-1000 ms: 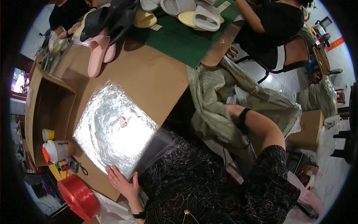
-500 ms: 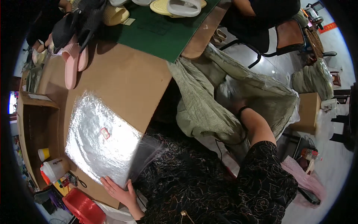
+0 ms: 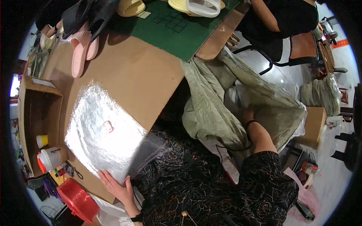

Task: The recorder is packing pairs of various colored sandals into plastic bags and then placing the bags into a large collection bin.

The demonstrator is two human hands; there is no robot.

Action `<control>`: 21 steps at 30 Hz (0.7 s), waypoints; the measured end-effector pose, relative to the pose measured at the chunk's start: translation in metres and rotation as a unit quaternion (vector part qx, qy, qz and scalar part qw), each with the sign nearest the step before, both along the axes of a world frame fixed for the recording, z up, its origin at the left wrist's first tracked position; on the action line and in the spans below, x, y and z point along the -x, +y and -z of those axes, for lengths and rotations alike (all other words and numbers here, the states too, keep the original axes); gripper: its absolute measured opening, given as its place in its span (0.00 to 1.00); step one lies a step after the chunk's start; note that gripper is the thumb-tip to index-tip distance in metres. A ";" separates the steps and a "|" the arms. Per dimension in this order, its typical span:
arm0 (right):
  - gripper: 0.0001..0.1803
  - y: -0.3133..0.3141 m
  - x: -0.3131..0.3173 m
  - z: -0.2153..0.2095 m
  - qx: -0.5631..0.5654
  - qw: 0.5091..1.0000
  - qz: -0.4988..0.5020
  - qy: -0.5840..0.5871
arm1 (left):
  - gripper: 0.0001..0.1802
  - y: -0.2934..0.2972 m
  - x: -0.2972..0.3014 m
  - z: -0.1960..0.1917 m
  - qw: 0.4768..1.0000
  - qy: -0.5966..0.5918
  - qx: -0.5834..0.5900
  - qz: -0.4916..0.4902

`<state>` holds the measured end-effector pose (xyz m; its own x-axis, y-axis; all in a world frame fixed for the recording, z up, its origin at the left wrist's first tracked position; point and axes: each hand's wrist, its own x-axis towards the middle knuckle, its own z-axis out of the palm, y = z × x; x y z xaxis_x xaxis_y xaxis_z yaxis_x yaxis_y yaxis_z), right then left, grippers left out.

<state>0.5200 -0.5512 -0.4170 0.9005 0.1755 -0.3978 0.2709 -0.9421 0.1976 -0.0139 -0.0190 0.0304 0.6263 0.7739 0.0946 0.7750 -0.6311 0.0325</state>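
My left hand lies with its fingers stretched out on the lower corner of a shiny stack of clear plastic bags. The bags rest on a cardboard-covered table, and a loose edge hangs toward my lap. A small red-and-white mark shows on the top bag. On my other side, my right hand reaches deep into a large green woven sack. Shadow hides its fingers there. Some clear plastic is visible inside the sack near that hand.
Pink slides, black slides and yellow slides lie across the table, partly on a green mat. An open cardboard box stands at left, above a roll of red twine. A seated person is at upper right.
The whole view has shifted slightly. My left hand stays on the bag stack, and my right arm is still inside the sack.
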 end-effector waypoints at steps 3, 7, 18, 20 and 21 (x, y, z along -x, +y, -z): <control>0.34 0.058 0.014 -0.098 -0.039 0.983 0.112 0.141 | 0.50 -0.007 -0.003 -0.007 0.999 0.023 -0.032 -0.007; 0.27 0.045 -0.043 -0.215 -0.245 0.927 0.274 0.072 | 0.48 0.003 0.000 0.006 1.000 -0.015 -0.014 0.007; 0.12 0.115 -0.054 -0.447 -0.762 0.484 0.430 0.017 | 0.48 0.001 0.006 0.007 0.999 -0.044 -0.015 0.005; 0.12 0.102 -0.033 -0.472 -0.757 0.514 0.404 -0.011 | 0.48 0.002 0.006 0.007 0.999 -0.047 -0.014 0.009; 0.12 0.096 -0.025 -0.481 -0.726 0.567 0.388 -0.035 | 0.48 0.003 0.007 0.007 0.998 -0.052 -0.014 0.012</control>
